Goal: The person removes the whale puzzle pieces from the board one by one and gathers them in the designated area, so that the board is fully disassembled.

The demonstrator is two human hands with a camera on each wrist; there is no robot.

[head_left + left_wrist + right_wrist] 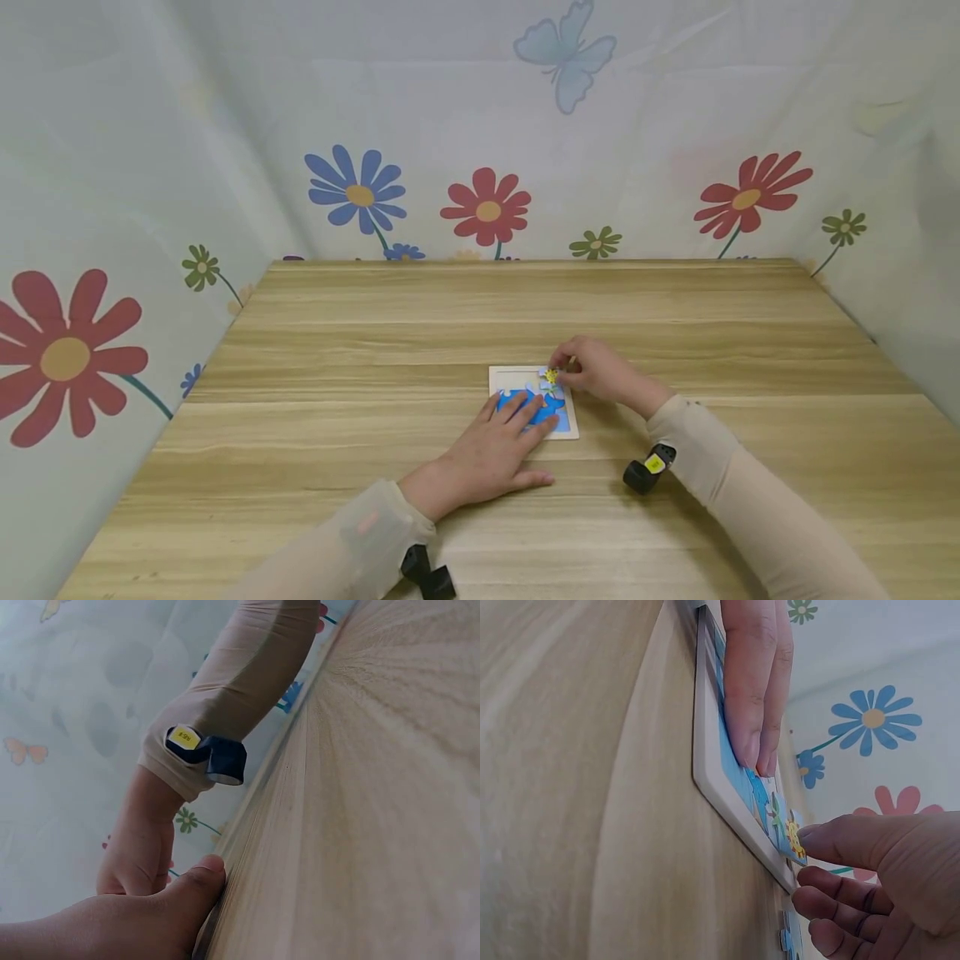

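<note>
Wooden-framed jigsaw puzzle with a blue picture point(517, 381) lies between two hands at mid-table

Bare fingers of the left hand point(487, 454) spread apart over the puzzle's blue printed section point(555, 406), while the right hand point(600, 371) pinches a small pale-blue piece printed with a yellow sun point(552, 377) at the far right corner. The right wrist view shows what the head view does not: the right thumb point(836, 838) laid on the sun print, the other fingers curled below, and a loose blue piece point(786, 941) lying just beyond the frame. Whether the sun piece sits flat cannot be told. From the left wrist, the left hand hides the puzzle, but its thumb point(199, 883) shows low by the tabletop.

Nearly square, the frame lies flat, its near and far sides running left to right, roughly in line with the far edge of the wood-grained table point(337, 358); neither side reads clearly as the longer. Pale bare wood shows at its far left. The left fingers cover much of the blue print, and the right fingertips overlap the corner. Beige sleeves point(780, 517) carry black wrist devices point(651, 469) before a white flower-printed backdrop point(420, 108).
</note>
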